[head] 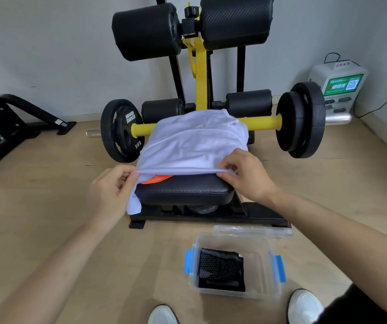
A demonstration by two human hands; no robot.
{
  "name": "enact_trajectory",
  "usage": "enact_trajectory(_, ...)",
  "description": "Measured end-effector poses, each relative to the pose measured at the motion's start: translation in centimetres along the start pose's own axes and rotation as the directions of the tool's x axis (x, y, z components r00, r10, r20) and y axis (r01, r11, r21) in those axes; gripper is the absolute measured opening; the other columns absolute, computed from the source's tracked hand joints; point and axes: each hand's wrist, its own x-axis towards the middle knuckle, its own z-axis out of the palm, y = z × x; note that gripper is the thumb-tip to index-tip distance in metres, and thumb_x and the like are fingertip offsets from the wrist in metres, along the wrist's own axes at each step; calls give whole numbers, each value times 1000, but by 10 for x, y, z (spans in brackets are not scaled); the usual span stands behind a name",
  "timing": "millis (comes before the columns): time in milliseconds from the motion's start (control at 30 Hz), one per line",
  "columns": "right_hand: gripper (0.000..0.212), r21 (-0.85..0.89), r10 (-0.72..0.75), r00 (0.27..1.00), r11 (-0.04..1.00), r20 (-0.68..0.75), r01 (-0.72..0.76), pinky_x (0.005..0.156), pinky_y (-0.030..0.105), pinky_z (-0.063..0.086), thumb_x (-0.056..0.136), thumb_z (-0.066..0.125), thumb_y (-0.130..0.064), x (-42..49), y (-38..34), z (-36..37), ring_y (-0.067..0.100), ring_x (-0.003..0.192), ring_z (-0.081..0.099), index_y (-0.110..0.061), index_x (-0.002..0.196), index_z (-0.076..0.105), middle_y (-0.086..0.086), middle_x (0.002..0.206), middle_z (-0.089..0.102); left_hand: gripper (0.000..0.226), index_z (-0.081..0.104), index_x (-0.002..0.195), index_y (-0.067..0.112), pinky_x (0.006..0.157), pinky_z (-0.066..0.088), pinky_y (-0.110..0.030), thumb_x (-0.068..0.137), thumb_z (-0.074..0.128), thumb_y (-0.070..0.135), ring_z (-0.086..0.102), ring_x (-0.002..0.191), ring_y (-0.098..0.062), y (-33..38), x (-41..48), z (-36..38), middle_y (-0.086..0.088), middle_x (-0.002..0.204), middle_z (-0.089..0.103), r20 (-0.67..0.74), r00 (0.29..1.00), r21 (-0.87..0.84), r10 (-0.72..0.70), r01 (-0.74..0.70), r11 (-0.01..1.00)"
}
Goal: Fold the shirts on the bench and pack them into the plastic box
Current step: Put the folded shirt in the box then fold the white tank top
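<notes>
White shirt (195, 146) lies over the padded worktop (183, 191), covering it from far end to near edge; near-L corner of the cloth hangs off the worktop's L side. L hand (110, 190) at the near-L corner, fingers (127, 176) pinching the shirt's near edge; R hand (246, 174) at the near-R corner, fingers (228, 168) pinching the same edge, hem lifted a bit btwn them. An orange item (156, 178) shows under the raised edge, on the worktop near its L side. Plastic box (267, 284) sits on the floor (47, 206) in front of the worktop's base, R of centre, open, w/ a folded black shirt (220, 270) inside at the bottom; rest of the box's depth is free. Clear lid (251, 230) lies just beyond the box's far rim, against the base bar. Weight plates flank the worktop: L plate (120, 130) and R plates (302, 120). Bare floor L of the worktop and L of the box. White shoes (163, 315) at bottom edge, near the box.
</notes>
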Motion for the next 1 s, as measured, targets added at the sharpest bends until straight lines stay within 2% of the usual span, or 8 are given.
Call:
enact_trajectory(167,31,-51,38,998,998,52,-35,71,35,51,88,65,-16,1,13,-30,9,71,59,-33,62,59,-8,68,64,18,76,98,20,69,52,-43,92,61,28,63,76,-20,-11,2,-3,7,83,69,112,993,61,48,-55,997)
enact_trajectory(233,25,-37,90,996,995,30,-89,66,27,49,91,64,-19,1,14,-35,12,72,62,-30,68,63,-5,69,68,19,75,95,19,69,52,-41,93,58,29,63,77,-18,-15,2,-4,7,83,69,145,989,59,19,-28,998)
enact_trajectory(367,11,142,128,992,982,-19,-124,64,25,49,93,64,-18,-2,7,-38,17,69,64,-18,82,68,1,73,70,13,67,94,17,62,41,-13,99,57,11,60,77,-2,-6,6,-6,10,84,68,124,987,-98,-107,119,988)
enact_trajectory(433,11,158,118,993,981,-13,-115,65,28,49,93,62,-16,-4,2,-41,17,70,63,-18,84,67,2,73,69,14,65,96,14,60,38,-10,100,54,8,58,73,2,0,9,-9,7,87,68,142,981,-196,-132,158,968)
enact_trajectory(600,13,164,101,969,976,225,-140,59,23,47,94,62,-18,-5,-4,-63,9,59,57,-18,83,69,7,70,70,15,67,96,12,66,42,-11,101,54,7,58,75,-1,-1,14,-28,-2,88,72,315,945,-255,-90,176,951)
enact_trajectory(733,15,170,143,895,957,423,-234,51,24,41,93,67,-23,-5,4,-82,18,55,52,-15,82,72,10,64,60,13,71,97,6,71,50,-15,99,58,7,65,78,-9,-3,13,-43,-9,90,76,490,866,-266,-101,259,929)
enact_trajectory(867,14,258,147,929,935,341,-243,53,28,38,93,68,-25,3,8,-88,24,59,51,-17,82,73,12,69,61,15,74,96,8,76,53,-22,97,60,4,68,83,-10,-3,16,-42,-6,90,77,416,904,-280,-97,229,932)
enact_trajectory(1000,12,285,139,976,941,170,-184,65,20,45,94,64,-14,23,8,-89,5,68,59,-16,87,74,-4,78,70,22,74,94,15,73,51,-13,97,58,0,67,81,-2,0,36,-30,2,89,75,257,964,-283,-69,144,948)
